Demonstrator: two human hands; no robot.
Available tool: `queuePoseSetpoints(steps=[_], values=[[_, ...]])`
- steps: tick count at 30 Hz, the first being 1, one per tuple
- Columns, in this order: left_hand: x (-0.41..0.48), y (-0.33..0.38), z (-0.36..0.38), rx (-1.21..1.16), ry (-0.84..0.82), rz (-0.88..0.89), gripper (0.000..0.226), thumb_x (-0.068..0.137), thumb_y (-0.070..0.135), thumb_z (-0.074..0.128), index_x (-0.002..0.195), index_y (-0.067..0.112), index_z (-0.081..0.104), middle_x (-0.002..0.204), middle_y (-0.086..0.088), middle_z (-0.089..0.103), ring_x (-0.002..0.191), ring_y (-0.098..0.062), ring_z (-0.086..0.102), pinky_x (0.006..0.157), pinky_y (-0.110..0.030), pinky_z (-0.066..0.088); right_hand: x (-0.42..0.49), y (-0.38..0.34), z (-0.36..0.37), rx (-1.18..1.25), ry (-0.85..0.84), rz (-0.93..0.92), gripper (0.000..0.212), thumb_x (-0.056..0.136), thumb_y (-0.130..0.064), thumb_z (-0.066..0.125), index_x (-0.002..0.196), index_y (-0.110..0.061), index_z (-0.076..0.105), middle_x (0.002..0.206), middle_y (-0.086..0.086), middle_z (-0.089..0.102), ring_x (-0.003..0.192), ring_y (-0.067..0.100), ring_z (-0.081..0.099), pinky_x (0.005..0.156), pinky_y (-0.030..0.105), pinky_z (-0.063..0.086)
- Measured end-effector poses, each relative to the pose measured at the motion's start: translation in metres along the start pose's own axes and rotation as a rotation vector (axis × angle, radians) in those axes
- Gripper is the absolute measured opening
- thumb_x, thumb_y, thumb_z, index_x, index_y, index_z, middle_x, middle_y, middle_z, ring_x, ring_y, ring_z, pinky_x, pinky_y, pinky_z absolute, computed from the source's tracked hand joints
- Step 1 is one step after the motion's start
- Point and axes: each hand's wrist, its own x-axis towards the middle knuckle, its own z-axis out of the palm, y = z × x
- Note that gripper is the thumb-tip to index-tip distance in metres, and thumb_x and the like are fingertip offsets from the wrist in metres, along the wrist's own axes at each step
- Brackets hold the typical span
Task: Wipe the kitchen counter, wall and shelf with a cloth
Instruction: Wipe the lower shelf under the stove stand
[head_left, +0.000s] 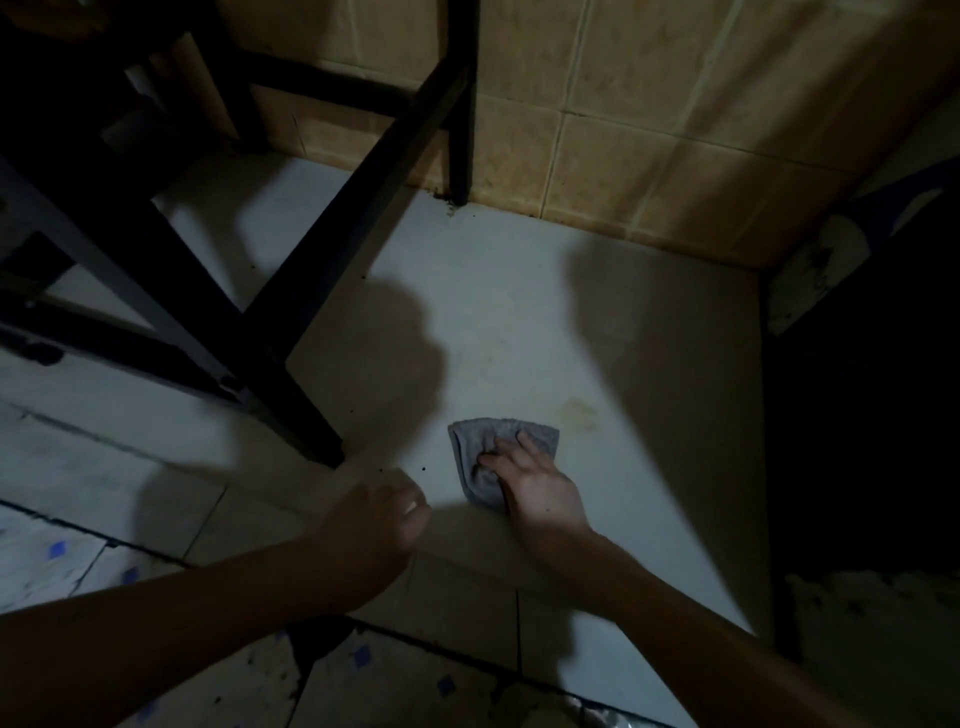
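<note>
A small grey cloth (485, 441) lies bunched on the pale kitchen counter (519, 322). My right hand (535, 488) lies on top of the cloth, its fingers spread and bent into the fabric, pressing it onto the counter. My left hand (382, 514) hovers just left of it near the counter's front edge, fingers curled into a loose fist with nothing in it. The beige tiled wall (649, 114) rises behind the counter. A black shelf frame (291, 291) stands on the counter at the left.
A faint yellowish stain (579, 413) marks the counter just right of the cloth. Small dark specks (425, 469) lie between my hands. The counter ends at a dark drop on the right (857, 415). Patterned floor tiles (363, 675) show below the front edge.
</note>
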Motion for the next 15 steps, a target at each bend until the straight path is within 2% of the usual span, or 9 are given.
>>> queuePoseSetpoints(steps=[1,3,5,7,9,10,12,15], values=[[0.001,0.001,-0.003,0.001,0.043,0.017,0.03,0.073,0.014,0.072,0.103,0.012,0.069,0.105,-0.01,0.068,0.09,-0.026,0.066,0.068,-0.028,0.053,-0.003,-0.002,0.0,0.006,0.007,0.002,0.043,0.099,-0.024,0.038,0.141,-0.033,0.037,0.156,-0.01,0.024,0.147,0.016,0.009,0.116,0.031,0.022],[0.006,0.002,-0.004,-0.04,0.039,0.035,0.025,0.083,0.013,0.06,0.107,0.01,0.065,0.107,-0.012,0.064,0.093,-0.029,0.062,0.074,-0.033,0.051,-0.011,-0.003,0.001,0.008,0.019,-0.014,0.043,0.099,-0.024,0.038,0.141,-0.032,0.037,0.156,-0.009,0.024,0.147,0.017,0.01,0.115,0.031,0.023],[0.011,0.004,-0.008,-0.047,0.063,0.038,0.025,0.084,0.014,0.058,0.108,0.009,0.063,0.109,-0.013,0.063,0.095,-0.031,0.062,0.077,-0.035,0.051,-0.024,-0.001,0.0,0.009,0.016,-0.063,0.042,0.098,-0.025,0.04,0.14,-0.029,0.04,0.155,-0.006,0.028,0.147,0.019,0.013,0.114,0.032,0.026],[0.016,0.006,-0.009,-0.056,0.041,0.023,0.028,0.088,0.018,0.053,0.114,0.01,0.058,0.116,-0.013,0.059,0.102,-0.031,0.057,0.084,-0.036,0.047,-0.043,0.002,-0.002,-0.009,0.034,-0.117,0.041,0.093,-0.024,0.053,0.134,-0.024,0.05,0.148,0.0,0.042,0.142,0.026,0.029,0.108,0.036,0.037],[0.022,0.008,-0.008,-0.05,-0.006,0.023,0.031,0.092,0.025,0.044,0.121,0.015,0.05,0.124,-0.008,0.051,0.11,-0.029,0.049,0.091,-0.036,0.04,-0.06,0.008,-0.002,-0.06,0.096,-0.151,0.042,0.079,-0.022,0.072,0.12,-0.021,0.064,0.132,0.003,0.06,0.127,0.03,0.051,0.091,0.038,0.054],[0.025,0.01,-0.011,-0.044,-0.026,0.025,0.033,0.093,0.027,0.043,0.124,0.016,0.047,0.125,-0.007,0.049,0.112,-0.027,0.048,0.092,-0.036,0.038,-0.066,0.012,-0.001,-0.08,0.119,-0.142,0.044,0.073,-0.022,0.077,0.116,-0.022,0.067,0.126,0.002,0.064,0.121,0.029,0.057,0.085,0.036,0.057],[0.031,0.014,-0.016,-0.027,-0.019,0.043,0.034,0.095,0.029,0.04,0.126,0.016,0.046,0.127,-0.006,0.048,0.113,-0.026,0.047,0.093,-0.035,0.038,-0.077,0.02,0.002,-0.07,0.126,-0.12,0.045,0.076,-0.02,0.075,0.12,-0.024,0.064,0.13,0.001,0.061,0.125,0.028,0.054,0.088,0.035,0.054],[0.039,0.021,-0.025,0.006,-0.007,0.067,0.033,0.097,0.031,0.036,0.126,0.018,0.043,0.126,-0.004,0.047,0.112,-0.023,0.048,0.094,-0.037,0.039,-0.09,0.034,0.007,-0.016,0.063,-0.054,0.047,0.093,-0.02,0.051,0.139,-0.03,0.043,0.151,-0.004,0.037,0.145,0.022,0.024,0.108,0.035,0.037]])
